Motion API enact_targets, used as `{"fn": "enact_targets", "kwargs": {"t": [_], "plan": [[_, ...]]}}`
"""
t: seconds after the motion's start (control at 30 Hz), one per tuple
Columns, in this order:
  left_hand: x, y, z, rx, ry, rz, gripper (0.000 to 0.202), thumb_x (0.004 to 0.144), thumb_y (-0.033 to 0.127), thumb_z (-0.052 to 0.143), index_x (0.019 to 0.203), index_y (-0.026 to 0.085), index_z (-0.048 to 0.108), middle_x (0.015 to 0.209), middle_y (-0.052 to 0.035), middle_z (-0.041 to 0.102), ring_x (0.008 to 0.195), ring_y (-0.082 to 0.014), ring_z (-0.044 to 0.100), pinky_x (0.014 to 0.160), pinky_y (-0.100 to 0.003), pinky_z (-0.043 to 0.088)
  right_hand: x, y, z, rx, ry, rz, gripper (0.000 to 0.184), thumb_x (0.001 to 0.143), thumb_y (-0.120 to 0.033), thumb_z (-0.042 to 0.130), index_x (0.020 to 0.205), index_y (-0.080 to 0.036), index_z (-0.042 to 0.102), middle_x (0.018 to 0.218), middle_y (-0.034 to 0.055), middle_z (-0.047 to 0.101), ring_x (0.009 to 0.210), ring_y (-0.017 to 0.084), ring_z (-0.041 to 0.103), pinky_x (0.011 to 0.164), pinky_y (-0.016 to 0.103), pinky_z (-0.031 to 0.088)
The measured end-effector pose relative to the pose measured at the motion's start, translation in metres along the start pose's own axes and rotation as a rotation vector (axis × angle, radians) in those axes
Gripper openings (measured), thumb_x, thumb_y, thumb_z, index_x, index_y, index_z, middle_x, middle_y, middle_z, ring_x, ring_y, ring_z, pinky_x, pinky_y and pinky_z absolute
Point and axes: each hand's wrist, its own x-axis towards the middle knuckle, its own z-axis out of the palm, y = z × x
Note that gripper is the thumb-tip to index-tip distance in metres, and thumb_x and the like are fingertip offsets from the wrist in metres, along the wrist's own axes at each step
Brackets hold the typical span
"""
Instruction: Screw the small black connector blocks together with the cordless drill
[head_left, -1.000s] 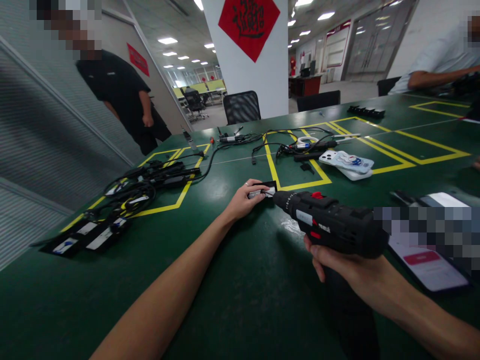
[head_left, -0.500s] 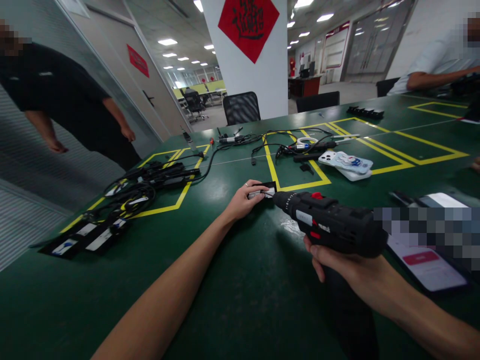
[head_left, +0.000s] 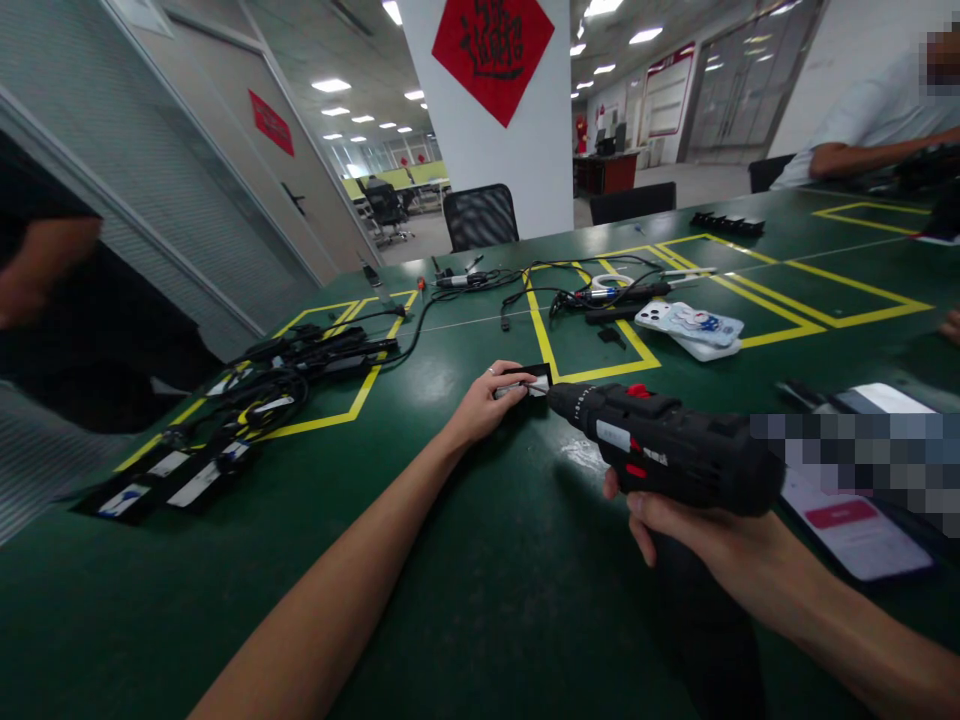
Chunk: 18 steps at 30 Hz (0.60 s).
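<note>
Pinning a small black part (head_left: 525, 384) flat on the table, my left hand (head_left: 482, 405) has thumb and fingertips pinched on its near end. The part is a low dark block with a white label on top. It lies on the near side of a yellow tape line (head_left: 541, 330), about mid-table. My right hand (head_left: 694, 535) is clenched round the grip of a cordless drill (head_left: 675, 450), black with red buttons. The drill's nose points left and sits right at the part's right end; I cannot tell whether it touches.

The table (head_left: 480, 600) is a dark green mat, scuffed, marked into boxes by yellow tape. To my left a tangle of black cables (head_left: 300, 360) spreads over one box, with flat black units (head_left: 161, 480) bearing white labels nearer the edge. Beyond the part lie more leads and two phone cases (head_left: 690, 325) stacked across a tape line. A lit phone (head_left: 855, 520) lies just right of the drill.

Behind the table stand a black mesh chair (head_left: 480, 213) and a white pillar with a red diamond sign (head_left: 493, 45), under rows of ceiling lights. A person in dark clothes (head_left: 67, 320) is at the far left, and a person in a light shirt (head_left: 862, 125) leans on the table at far right.
</note>
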Motion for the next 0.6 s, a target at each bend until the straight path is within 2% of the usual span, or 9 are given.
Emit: {"fn": "enact_targets", "kwargs": {"t": [0.2, 0.33, 0.5, 0.6], "plan": [[0.0, -0.001, 0.001, 0.019, 0.032, 0.015, 0.027, 0.085, 0.03, 0.049, 0.104, 0.02, 0.066, 0.122, -0.0081, 0.047, 0.118, -0.021, 0.043, 0.105, -0.038, 0.033, -0.006, 0.002, -0.008, -0.016, 0.016, -0.038, 0.014, 0.087, -0.035, 0.05, 0.09, -0.025, 0.059, 0.082, -0.0016, 0.061, 0.065, 0.013, 0.055, 0.065, 0.026, 0.044], [0.0, -0.004, 0.001, 0.037, 0.042, -0.006, 0.026, 0.085, 0.03, 0.05, 0.104, 0.021, 0.066, 0.123, -0.0077, 0.046, 0.12, -0.0207, 0.042, 0.106, -0.038, 0.033, -0.005, 0.004, -0.01, -0.033, -0.029, -0.016, 0.012, 0.088, -0.034, 0.049, 0.09, -0.025, 0.056, 0.067, -0.0041, 0.056, 0.063, 0.013, 0.052, 0.063, 0.026, 0.041], [0.001, -0.006, 0.001, 0.038, 0.052, -0.018, 0.027, 0.084, 0.033, 0.052, 0.104, 0.022, 0.066, 0.122, -0.007, 0.047, 0.118, -0.0209, 0.043, 0.105, -0.038, 0.034, -0.003, 0.008, -0.012, -0.051, -0.096, 0.027, 0.016, 0.089, -0.038, 0.047, 0.091, -0.025, 0.057, 0.067, -0.0038, 0.055, 0.067, 0.014, 0.052, 0.066, 0.029, 0.039], [0.0, -0.006, 0.0, 0.031, 0.05, -0.022, 0.027, 0.084, 0.034, 0.051, 0.103, 0.022, 0.066, 0.118, -0.0064, 0.049, 0.114, -0.0202, 0.046, 0.103, -0.037, 0.036, -0.003, 0.009, -0.012, -0.038, -0.099, -0.003, 0.013, 0.09, -0.035, 0.047, 0.091, -0.025, 0.056, 0.068, -0.0039, 0.056, 0.066, 0.014, 0.053, 0.067, 0.03, 0.04]]}}
